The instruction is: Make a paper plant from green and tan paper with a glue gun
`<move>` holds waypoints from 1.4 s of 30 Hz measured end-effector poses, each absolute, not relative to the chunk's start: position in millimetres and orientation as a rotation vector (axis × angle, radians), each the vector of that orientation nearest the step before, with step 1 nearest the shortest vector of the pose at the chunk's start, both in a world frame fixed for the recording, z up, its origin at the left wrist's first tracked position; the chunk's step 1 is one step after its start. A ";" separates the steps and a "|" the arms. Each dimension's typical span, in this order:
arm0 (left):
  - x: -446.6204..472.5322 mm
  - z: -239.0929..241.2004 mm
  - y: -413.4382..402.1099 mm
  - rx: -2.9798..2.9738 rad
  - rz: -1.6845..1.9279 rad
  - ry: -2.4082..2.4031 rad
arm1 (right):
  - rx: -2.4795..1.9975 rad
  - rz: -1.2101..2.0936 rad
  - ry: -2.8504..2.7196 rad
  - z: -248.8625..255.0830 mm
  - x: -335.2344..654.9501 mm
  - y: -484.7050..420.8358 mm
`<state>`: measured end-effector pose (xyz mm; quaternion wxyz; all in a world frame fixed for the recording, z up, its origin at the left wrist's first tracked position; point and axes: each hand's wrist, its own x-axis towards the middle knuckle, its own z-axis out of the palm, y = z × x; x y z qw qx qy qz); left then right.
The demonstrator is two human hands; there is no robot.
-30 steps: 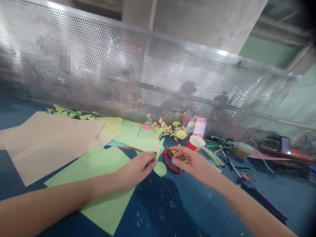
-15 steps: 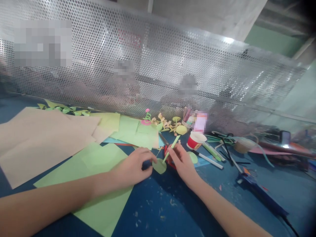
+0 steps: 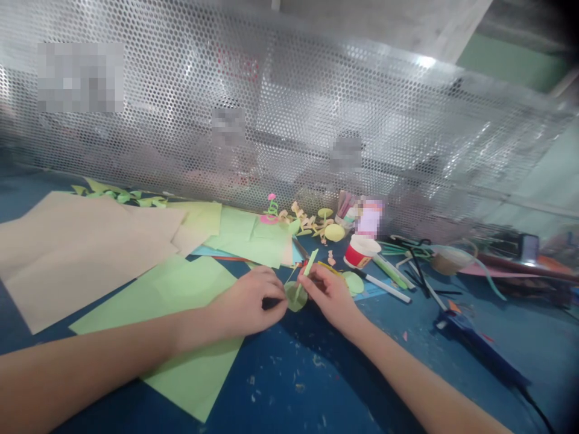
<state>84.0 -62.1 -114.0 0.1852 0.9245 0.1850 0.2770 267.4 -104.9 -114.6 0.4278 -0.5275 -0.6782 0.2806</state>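
Note:
My left hand (image 3: 246, 302) pinches the edge of a small green paper disc (image 3: 295, 299) lying on the blue table (image 3: 316, 386). My right hand (image 3: 332, 292) holds a thin green paper stick (image 3: 309, 268) upright, its lower end resting on the disc. Both hands meet over the disc at the middle of the view. Red-handled scissors lie mostly hidden behind my right hand.
Large green paper sheets (image 3: 181, 301) and beige sheets (image 3: 81, 247) cover the left. A red and white cup (image 3: 360, 252), markers (image 3: 384, 283), paper flowers (image 3: 312, 226) and a tape roll (image 3: 446, 260) lie by the perforated metal screen (image 3: 271, 120). A glue gun (image 3: 470, 346) lies right.
My right hand took the green stick from the left and stood it on the disc. My left hand came down to grip the disc's edge. The hands drew together.

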 end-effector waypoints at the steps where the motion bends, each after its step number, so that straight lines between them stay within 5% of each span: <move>1: 83.9 -113.8 -62.2 2.608 0.773 0.517 | -1.314 0.704 -1.695 -114.8 267.5 -104.9; 42: 82.2 -119.8 -60.1 2.548 0.906 0.698 | -1.248 0.730 -1.546 -121.6 272.2 -102.9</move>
